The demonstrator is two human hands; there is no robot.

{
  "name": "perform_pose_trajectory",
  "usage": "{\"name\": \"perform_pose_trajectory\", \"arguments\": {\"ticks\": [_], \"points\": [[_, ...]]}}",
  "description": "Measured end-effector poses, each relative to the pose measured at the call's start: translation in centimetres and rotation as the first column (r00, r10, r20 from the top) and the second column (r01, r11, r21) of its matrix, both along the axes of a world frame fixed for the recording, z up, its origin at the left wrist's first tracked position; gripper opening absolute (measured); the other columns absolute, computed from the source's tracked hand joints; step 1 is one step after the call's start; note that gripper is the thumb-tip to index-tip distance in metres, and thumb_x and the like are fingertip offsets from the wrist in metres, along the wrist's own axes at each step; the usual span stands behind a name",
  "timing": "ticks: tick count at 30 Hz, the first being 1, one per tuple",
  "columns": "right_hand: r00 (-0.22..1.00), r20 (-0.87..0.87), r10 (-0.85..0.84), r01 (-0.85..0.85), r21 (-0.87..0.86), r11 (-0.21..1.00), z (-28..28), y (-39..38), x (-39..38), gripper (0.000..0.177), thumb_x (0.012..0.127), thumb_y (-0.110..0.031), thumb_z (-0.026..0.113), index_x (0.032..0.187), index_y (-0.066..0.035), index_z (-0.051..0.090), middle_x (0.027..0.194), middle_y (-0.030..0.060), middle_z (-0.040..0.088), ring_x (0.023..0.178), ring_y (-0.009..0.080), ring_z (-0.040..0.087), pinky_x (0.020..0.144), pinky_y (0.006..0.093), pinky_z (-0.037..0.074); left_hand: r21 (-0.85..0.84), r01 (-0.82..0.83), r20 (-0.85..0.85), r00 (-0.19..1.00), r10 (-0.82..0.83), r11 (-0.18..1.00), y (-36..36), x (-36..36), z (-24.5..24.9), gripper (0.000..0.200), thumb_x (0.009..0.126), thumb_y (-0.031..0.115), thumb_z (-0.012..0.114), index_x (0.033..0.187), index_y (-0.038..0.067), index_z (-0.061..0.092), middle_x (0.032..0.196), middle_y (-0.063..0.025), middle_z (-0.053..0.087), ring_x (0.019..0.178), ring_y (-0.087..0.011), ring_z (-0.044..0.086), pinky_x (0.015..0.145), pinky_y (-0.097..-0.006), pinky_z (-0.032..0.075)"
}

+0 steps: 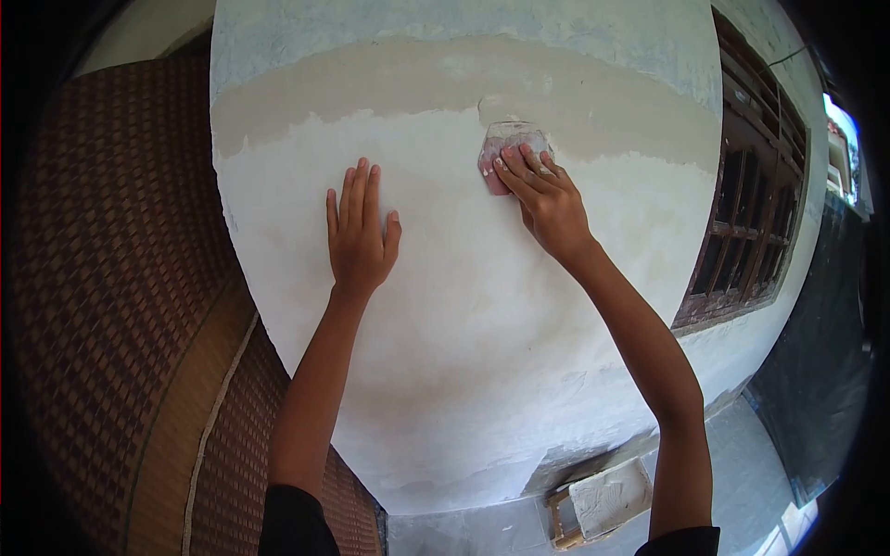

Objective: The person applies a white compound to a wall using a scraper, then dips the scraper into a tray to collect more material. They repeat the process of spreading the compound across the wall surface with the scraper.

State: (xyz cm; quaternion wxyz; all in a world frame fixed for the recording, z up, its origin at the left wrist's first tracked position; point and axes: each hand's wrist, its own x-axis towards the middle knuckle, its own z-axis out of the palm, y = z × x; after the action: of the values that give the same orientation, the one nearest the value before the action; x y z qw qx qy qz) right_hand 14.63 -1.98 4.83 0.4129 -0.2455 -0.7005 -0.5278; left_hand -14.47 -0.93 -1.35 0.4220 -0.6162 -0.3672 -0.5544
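Note:
My left hand lies flat on the white plastered wall, fingers together and pointing up, holding nothing. Up and to the right, my right hand presses a small dusty piece of sandpaper against the wall. The sandpaper sits at the border between the white area and a tan, rougher band above it. My right fingers cover the lower half of the sandpaper.
A brown woven mat or screen stands to the left of the wall. A dark wooden barred window is at the right. At the wall's foot lies a wooden board with white plaster on a grey floor.

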Motion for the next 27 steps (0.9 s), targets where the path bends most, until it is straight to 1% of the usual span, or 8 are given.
{"name": "perform_pose_trajectory", "arguments": {"ticks": [5,8,10,11,14,18,20,27], "points": [[1.000,0.020,0.018,-0.017,-0.041,0.999,-1.1,-3.1,0.6,0.052,0.082,0.007,0.067,0.131,-0.010,0.067,0.134,0.0080,0.068,0.128,0.0285,0.062,0.107,0.0443,0.050,0.004,0.006,0.000,1.000,-0.006,1.000,-0.1,0.0,0.1,0.062,0.095,0.017,0.055,0.155,0.007,0.040,0.162,-0.0100,0.039,0.151,-0.0276,0.035,0.124,-0.0529,0.021],[0.977,-0.104,0.185,-0.189,-0.032,0.981,-0.3,-5.0,0.5,0.039,0.089,0.004,0.065,0.126,-0.007,0.068,0.123,0.0117,0.073,0.116,0.0293,0.069,0.096,0.0401,0.056,-0.008,0.026,-0.009,1.000,-0.026,1.000,0.1,0.0,-0.3,0.064,0.096,0.016,0.054,0.157,0.007,0.037,0.163,-0.0108,0.036,0.152,-0.0297,0.032,0.124,-0.0545,0.020],[0.740,-0.524,0.421,-0.529,-0.068,0.846,1.2,-6.7,-1.2,0.027,0.096,-0.001,0.062,0.123,-0.003,0.066,0.110,0.0143,0.075,0.101,0.0260,0.075,0.083,0.0341,0.058,-0.018,0.037,-0.021,0.999,-0.038,0.999,0.3,-0.1,-0.1,0.065,0.097,0.016,0.053,0.158,0.007,0.033,0.164,-0.0118,0.033,0.153,-0.0319,0.029,0.124,-0.0562,0.018],[0.625,-0.679,0.386,-0.637,-0.157,0.755,2.3,-7.6,-1.7,0.025,0.100,-0.008,0.061,0.124,0.000,0.062,0.103,0.0159,0.074,0.089,0.0204,0.074,0.075,0.0309,0.057,-0.024,0.033,-0.017,0.999,-0.033,0.999,0.2,-0.1,-0.1,0.065,0.097,0.016,0.053,0.158,0.007,0.034,0.164,-0.0116,0.033,0.153,-0.0319,0.030,0.124,-0.0561,0.018],[0.468,-0.787,0.401,-0.715,-0.071,0.695,4.3,-6.0,-3.1,0.032,0.099,-0.010,0.060,0.130,-0.001,0.058,0.103,0.0164,0.074,0.087,0.0177,0.071,0.077,0.0321,0.056,-0.031,0.025,-0.018,1.000,-0.026,0.999,0.1,0.0,-0.1,0.065,0.096,0.016,0.053,0.158,0.007,0.034,0.164,-0.0113,0.033,0.152,-0.0318,0.030,0.124,-0.0558,0.018],[0.439,-0.768,0.467,-0.740,-0.014,0.672,5.5,-4.5,-3.5,0.038,0.098,-0.010,0.061,0.135,-0.005,0.056,0.104,0.0157,0.073,0.091,0.0188,0.071,0.081,0.0329,0.056,-0.026,0.010,-0.021,1.000,-0.010,1.000,0.2,-0.2,-0.1,0.066,0.096,0.017,0.054,0.158,0.007,0.034,0.164,-0.0111,0.033,0.152,-0.0312,0.030,0.124,-0.0553,0.018],[0.577,-0.649,0.495,-0.628,0.034,0.777,5.6,-2.6,-3.1,0.043,0.098,-0.010,0.061,0.140,-0.009,0.053,0.103,0.0141,0.071,0.090,0.0191,0.068,0.081,0.0336,0.056,-0.024,0.008,-0.021,1.000,-0.009,1.000,0.2,-0.1,-0.1,0.066,0.096,0.017,0.054,0.158,0.007,0.034,0.164,-0.0111,0.034,0.152,-0.0311,0.030,0.124,-0.0553,0.018],[0.497,-0.716,0.491,-0.715,-0.017,0.699,5.1,-2.1,-3.8,0.038,0.100,-0.010,0.059,0.137,-0.007,0.052,0.107,0.0119,0.067,0.088,0.0186,0.064,0.081,0.0348,0.055,-0.015,0.012,-0.021,1.000,-0.012,1.000,0.2,-0.1,-0.1,0.067,0.095,0.016,0.055,0.158,0.007,0.034,0.164,-0.0111,0.034,0.152,-0.0309,0.031,0.124,-0.0553,0.018]]}}
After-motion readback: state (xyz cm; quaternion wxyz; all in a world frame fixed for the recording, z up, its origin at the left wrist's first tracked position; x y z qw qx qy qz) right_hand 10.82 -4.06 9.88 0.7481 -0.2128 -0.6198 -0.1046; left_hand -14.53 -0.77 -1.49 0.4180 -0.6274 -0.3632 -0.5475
